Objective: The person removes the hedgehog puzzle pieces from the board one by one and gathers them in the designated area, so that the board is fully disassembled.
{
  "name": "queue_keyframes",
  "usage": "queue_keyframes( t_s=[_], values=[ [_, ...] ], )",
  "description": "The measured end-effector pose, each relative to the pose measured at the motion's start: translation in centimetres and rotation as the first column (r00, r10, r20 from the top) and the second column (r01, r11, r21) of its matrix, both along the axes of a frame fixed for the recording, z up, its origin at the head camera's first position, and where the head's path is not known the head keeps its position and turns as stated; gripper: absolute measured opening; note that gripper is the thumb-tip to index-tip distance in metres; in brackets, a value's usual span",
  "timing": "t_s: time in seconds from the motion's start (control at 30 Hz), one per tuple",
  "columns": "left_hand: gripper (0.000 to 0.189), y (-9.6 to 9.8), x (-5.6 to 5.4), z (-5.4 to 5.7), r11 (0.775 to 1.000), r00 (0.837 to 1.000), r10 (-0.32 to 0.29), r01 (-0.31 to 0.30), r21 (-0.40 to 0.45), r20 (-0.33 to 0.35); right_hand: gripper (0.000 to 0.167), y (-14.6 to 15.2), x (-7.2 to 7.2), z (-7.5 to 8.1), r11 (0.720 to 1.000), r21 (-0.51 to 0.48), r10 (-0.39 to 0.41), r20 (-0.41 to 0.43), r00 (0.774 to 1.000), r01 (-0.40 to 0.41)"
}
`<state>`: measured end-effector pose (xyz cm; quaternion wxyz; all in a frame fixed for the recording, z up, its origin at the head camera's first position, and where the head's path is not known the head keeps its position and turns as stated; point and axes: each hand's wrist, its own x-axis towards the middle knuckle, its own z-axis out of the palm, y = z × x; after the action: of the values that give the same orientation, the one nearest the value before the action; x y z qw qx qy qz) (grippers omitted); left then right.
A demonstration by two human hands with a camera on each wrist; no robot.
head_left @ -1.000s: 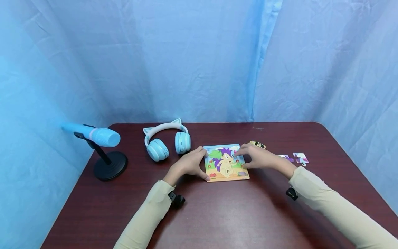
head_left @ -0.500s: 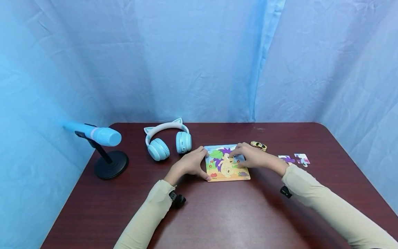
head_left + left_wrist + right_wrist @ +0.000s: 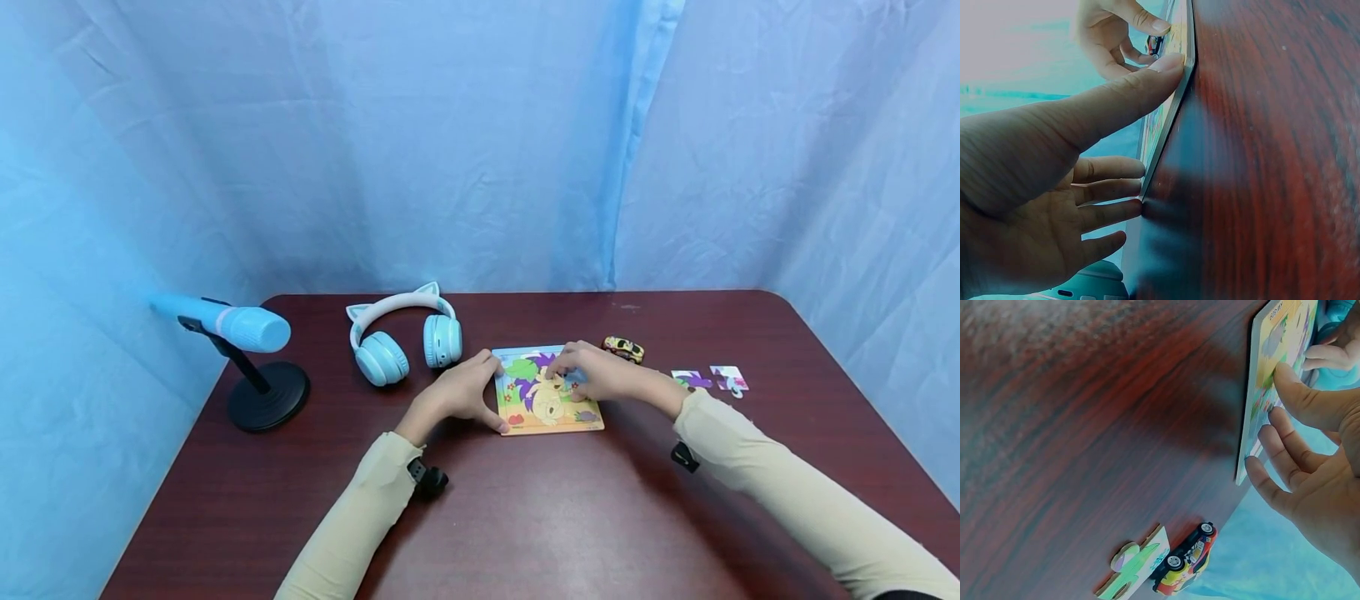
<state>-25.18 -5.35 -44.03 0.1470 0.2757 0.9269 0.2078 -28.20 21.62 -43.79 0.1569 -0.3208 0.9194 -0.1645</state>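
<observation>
A square jigsaw puzzle board [image 3: 551, 421] with a purple-haired cartoon figure lies flat on the table. My left hand [image 3: 465, 390] spans its left side. In the left wrist view the thumb rests on the near corner and the straight fingertips touch the edge. Over the right half of the picture is my right hand [image 3: 596, 372], its thumb [image 3: 1291, 387] and fingertips touching the surface, thumb apart from fingers. The part of the puzzle under this hand is hidden. Two loose puzzle pieces, one green and purple [image 3: 691, 379] and one pinkish [image 3: 729, 378], lie to the right.
A small yellow and black toy car [image 3: 624, 349] sits behind the right hand. Blue cat-ear headphones [image 3: 382, 360] lie back left of the board, and a light blue microphone [image 3: 255, 329] stands on a black stand [image 3: 267, 397] farther left. Blue curtains [image 3: 480, 150] enclose the table.
My right hand has slid a little left across the puzzle, uncovering the toy car more. The left hand stays at the board's left edge.
</observation>
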Motion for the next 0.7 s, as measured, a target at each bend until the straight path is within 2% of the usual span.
queue_keyframes(
  t_s=[0.3,0.7],
  values=[
    [0.084,-0.02,0.08,0.12,1.0,1.0,-0.005,0.005,0.001,-0.008,0.043,-0.11,0.3,0.09,0.999,-0.025,0.029,-0.029,0.999,-0.03],
    [0.083,-0.08,0.11,0.07,1.0,1.0,-0.01,0.01,0.011,-0.018,0.04,-0.27,0.63,0.35,1.0,0.024,0.008,-0.062,0.998,-0.007]
  ],
)
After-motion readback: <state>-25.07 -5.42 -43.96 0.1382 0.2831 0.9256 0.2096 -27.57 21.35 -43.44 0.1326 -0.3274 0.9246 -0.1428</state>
